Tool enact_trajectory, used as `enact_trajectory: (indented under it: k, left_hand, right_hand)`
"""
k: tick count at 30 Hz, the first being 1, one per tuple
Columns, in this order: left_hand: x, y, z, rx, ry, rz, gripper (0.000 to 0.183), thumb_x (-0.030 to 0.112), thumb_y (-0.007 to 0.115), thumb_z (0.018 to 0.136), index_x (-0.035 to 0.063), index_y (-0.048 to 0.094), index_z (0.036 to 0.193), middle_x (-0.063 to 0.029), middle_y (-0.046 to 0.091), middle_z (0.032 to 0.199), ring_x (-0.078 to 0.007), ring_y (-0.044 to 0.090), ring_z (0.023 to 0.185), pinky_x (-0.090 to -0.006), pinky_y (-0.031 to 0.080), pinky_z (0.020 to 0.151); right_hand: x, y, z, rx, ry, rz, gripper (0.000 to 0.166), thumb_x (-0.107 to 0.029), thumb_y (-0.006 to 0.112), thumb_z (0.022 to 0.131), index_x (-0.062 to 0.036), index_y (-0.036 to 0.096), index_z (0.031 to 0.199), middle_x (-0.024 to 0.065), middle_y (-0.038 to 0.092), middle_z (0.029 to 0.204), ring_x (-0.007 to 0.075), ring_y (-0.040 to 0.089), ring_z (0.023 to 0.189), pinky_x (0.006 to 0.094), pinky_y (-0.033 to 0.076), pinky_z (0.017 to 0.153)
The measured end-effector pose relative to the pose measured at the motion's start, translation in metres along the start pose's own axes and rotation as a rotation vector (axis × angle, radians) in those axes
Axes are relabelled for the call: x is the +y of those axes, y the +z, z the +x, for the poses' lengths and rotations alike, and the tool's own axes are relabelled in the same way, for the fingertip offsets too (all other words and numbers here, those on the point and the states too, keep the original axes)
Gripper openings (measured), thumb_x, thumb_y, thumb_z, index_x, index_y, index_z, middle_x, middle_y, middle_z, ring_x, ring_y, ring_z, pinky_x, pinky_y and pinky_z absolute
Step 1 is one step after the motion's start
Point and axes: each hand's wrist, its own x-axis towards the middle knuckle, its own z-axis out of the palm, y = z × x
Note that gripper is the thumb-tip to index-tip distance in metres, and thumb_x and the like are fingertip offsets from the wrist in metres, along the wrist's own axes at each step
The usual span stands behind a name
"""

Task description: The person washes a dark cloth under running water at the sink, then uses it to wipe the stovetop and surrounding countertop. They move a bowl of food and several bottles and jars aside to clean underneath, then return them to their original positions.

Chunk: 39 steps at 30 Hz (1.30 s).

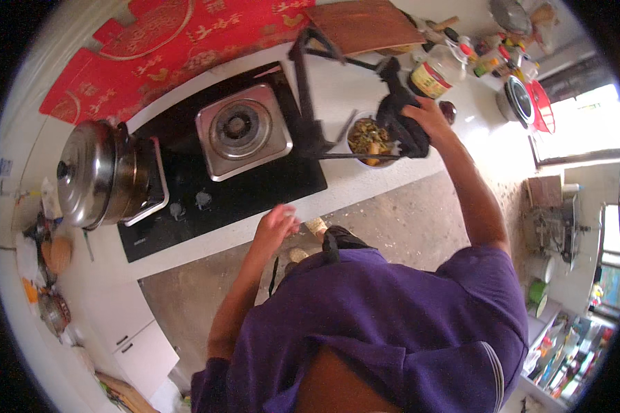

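My right hand [430, 123] grips a black metal pan support [302, 93], a square frame raised above the counter at the right of the hob. Dark bulky material [403, 116] lies under my fingers; blur hides whether it is cloth or part of the frame. Part of the frame passes over a white bowl of cooked food [369, 139]. My left hand [279, 224] hovers by the counter's front edge, fingers curled, and a pale spot at the fingertips is too blurred to identify. Left of the bowl, a gas burner [236, 125] sits bare in its square metal drip tray [214, 160].
A lidded steel pot [93, 175] stands on the left side of the black glass hob [186, 170]. Behind the frame lies a wooden board [364, 26]. A large labelled bottle [436, 72], several condiment bottles and a rice cooker-like pot [516, 100] line the right counter.
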Motion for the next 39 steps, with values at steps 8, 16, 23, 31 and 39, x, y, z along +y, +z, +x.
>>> enact_trajectory:
  k: [8, 16, 23, 31, 39]
  left_hand:
    - [0.036, 0.081, 0.158, -0.135, -0.134, -0.036, 0.053, 0.024, 0.055, 0.086, 0.0108, 0.035, 0.134, -0.0106, 0.057, 0.109, -0.0168, 0.062, 0.080, -0.0300, 0.050, 0.066]
    - [0.044, 0.129, 0.241, -0.038, -0.229, 0.010, 0.036, 0.006, 0.042, 0.084, 0.0000, 0.041, 0.120, -0.0162, 0.056, 0.107, -0.0268, 0.064, 0.084, -0.0389, 0.059, 0.062]
    - [0.083, 0.147, 0.313, -0.038, -0.144, -0.032, 0.032, 0.005, 0.039, 0.085, -0.0037, 0.044, 0.116, -0.0165, 0.058, 0.104, -0.0271, 0.063, 0.086, -0.0408, 0.059, 0.063]
    - [0.106, 0.156, 0.369, -0.137, -0.124, -0.267, 0.029, 0.015, 0.047, 0.090, -0.0018, 0.047, 0.113, -0.0175, 0.059, 0.104, -0.0269, 0.064, 0.085, -0.0400, 0.057, 0.071]
    - [0.118, 0.059, 0.247, -0.069, 0.003, -0.203, 0.060, 0.025, 0.053, 0.090, 0.0034, 0.024, 0.139, -0.0157, 0.056, 0.111, -0.0243, 0.063, 0.086, -0.0281, 0.050, 0.072]
  right_hand:
    - [0.014, -0.115, -0.212, 0.423, 0.148, -0.057, 0.032, -0.017, 0.055, 0.077, 0.0077, 0.052, 0.097, 0.0161, 0.062, 0.072, 0.0240, 0.064, 0.054, 0.0350, 0.057, 0.050]
    - [0.132, -0.156, -0.278, 0.761, 0.341, -0.081, 0.026, -0.011, 0.052, 0.070, 0.0074, 0.057, 0.088, 0.0121, 0.061, 0.067, 0.0190, 0.061, 0.051, 0.0299, 0.052, 0.048]
    - [0.152, -0.154, -0.214, 0.662, 0.469, -0.544, 0.037, -0.021, 0.061, 0.066, 0.0011, 0.061, 0.096, 0.0161, 0.065, 0.077, 0.0248, 0.064, 0.071, 0.0363, 0.048, 0.066]
    - [0.116, -0.104, -0.140, 0.498, 0.444, -0.654, 0.038, -0.024, 0.059, 0.065, -0.0024, 0.062, 0.096, 0.0211, 0.064, 0.080, 0.0362, 0.063, 0.079, 0.0419, 0.047, 0.070]
    - [0.131, -0.052, -0.079, 0.494, 0.317, -0.790, 0.037, -0.028, 0.059, 0.066, -0.0006, 0.060, 0.090, 0.0224, 0.061, 0.075, 0.0391, 0.060, 0.075, 0.0434, 0.046, 0.066]
